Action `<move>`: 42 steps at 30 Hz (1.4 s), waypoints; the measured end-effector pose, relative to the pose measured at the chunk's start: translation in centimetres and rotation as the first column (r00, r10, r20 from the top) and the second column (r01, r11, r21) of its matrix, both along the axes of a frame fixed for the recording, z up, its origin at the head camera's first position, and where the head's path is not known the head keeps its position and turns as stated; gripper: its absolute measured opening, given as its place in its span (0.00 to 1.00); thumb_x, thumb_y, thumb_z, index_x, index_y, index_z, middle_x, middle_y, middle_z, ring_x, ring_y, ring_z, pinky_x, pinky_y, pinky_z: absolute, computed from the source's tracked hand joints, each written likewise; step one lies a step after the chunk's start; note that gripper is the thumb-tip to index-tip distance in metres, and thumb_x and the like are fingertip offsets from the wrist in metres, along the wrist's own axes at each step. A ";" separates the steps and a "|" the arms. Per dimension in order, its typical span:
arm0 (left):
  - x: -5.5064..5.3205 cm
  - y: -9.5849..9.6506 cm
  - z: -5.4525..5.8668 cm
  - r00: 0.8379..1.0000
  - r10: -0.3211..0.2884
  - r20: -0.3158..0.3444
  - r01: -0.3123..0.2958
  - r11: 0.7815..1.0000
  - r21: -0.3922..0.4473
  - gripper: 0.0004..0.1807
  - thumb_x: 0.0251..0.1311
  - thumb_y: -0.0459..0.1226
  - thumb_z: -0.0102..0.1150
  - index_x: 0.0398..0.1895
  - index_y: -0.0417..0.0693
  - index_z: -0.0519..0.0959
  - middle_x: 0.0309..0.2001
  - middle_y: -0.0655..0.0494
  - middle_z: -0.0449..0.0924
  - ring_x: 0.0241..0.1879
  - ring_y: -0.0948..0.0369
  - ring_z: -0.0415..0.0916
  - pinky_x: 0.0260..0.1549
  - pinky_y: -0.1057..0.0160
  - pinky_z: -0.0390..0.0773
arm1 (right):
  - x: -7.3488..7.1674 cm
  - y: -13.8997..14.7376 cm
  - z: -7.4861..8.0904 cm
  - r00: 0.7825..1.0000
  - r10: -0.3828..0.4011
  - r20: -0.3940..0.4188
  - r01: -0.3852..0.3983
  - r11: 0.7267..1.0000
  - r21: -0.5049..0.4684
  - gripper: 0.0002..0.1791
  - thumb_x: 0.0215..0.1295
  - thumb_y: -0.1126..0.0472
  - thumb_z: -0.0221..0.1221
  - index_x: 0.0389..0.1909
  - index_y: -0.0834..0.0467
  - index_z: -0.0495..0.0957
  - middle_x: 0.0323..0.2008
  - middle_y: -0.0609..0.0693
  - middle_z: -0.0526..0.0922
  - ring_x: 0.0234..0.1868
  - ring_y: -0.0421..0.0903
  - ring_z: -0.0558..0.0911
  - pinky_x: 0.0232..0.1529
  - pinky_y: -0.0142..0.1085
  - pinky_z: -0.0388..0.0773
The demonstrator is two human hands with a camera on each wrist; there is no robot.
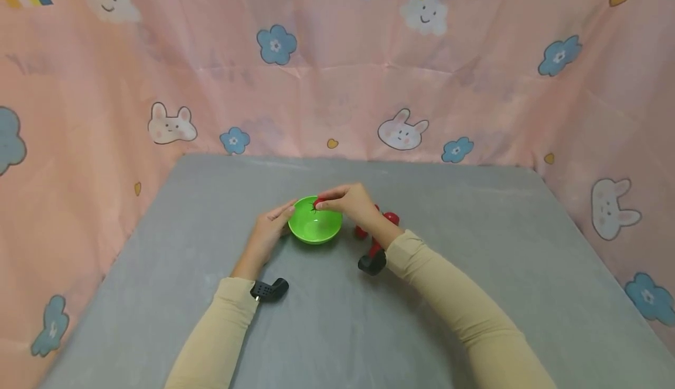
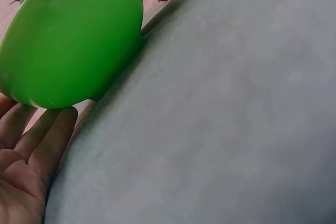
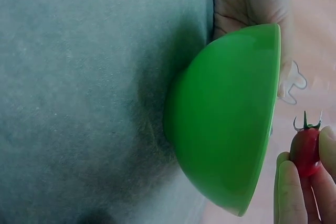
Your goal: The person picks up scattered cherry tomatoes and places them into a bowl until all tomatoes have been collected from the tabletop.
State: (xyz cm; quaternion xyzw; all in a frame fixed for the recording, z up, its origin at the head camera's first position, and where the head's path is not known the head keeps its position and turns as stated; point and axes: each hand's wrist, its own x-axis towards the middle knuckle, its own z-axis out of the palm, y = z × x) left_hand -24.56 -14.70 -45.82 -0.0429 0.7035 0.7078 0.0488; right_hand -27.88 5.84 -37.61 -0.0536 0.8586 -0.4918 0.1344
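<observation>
A tomato [image 1: 317,202] is above the green bowl [image 1: 315,229], pinched by the right hand [image 1: 354,202]. The left hand [image 1: 266,231] grips the bowl's side. More tomatoes [image 1: 391,218] lie right of it on the grey table [image 1: 211,201].

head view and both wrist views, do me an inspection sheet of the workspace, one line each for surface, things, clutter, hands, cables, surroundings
surface: grey tabletop, soft shadows around the work
bowl: green bowl, mouth up
held tomato: red tomato with green stem, held over the bowl
other tomatoes: red tomatoes right of the bowl, partly hidden by the right arm, so exact count unclear
clutter: nothing seen
hands: left hand holds the bowl's side, thumb at the rim; right hand pinches the held tomato
cables: nothing seen
surroundings: pink patterned cloth behind and at both sides
</observation>
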 end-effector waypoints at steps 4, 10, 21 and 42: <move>0.3 0.1 -0.3 1.000 0.010 0.013 -0.010 1.000 0.020 0.23 0.72 0.42 0.54 0.67 0.46 0.73 0.70 0.50 0.70 0.68 0.54 0.70 0.56 0.66 0.80 | 0.2 -0.3 -0.4 1.000 -0.003 0.003 0.003 1.000 -0.006 0.17 0.54 0.52 0.74 0.45 0.51 0.89 0.48 0.49 0.89 0.57 0.47 0.81 0.62 0.44 0.79; 0.5 0.2 -0.4 1.000 0.000 0.004 0.000 1.000 0.016 0.23 0.73 0.43 0.53 0.67 0.46 0.73 0.70 0.50 0.70 0.69 0.54 0.69 0.57 0.66 0.79 | 0.3 -0.5 -0.6 1.000 0.019 0.013 -0.019 1.000 -0.011 0.17 0.54 0.52 0.74 0.45 0.51 0.89 0.47 0.49 0.89 0.55 0.47 0.81 0.61 0.43 0.79; 0.3 0.1 -0.2 1.000 0.006 0.013 -0.006 1.000 0.005 0.23 0.73 0.45 0.53 0.67 0.48 0.73 0.69 0.49 0.71 0.67 0.54 0.71 0.57 0.65 0.79 | 0.3 -1.0 -0.5 0.994 0.096 -0.053 -0.093 0.995 0.040 0.17 0.55 0.54 0.74 0.45 0.55 0.88 0.46 0.51 0.89 0.53 0.47 0.84 0.57 0.41 0.82; 0.1 -0.2 0.0 1.000 -0.003 0.015 0.003 1.000 -0.016 0.24 0.73 0.46 0.53 0.68 0.50 0.73 0.70 0.51 0.70 0.69 0.57 0.68 0.62 0.63 0.76 | 0.2 -2.2 -1.3 0.965 0.228 -0.130 -0.199 0.959 0.200 0.16 0.53 0.58 0.75 0.43 0.57 0.89 0.41 0.51 0.90 0.47 0.45 0.85 0.47 0.34 0.83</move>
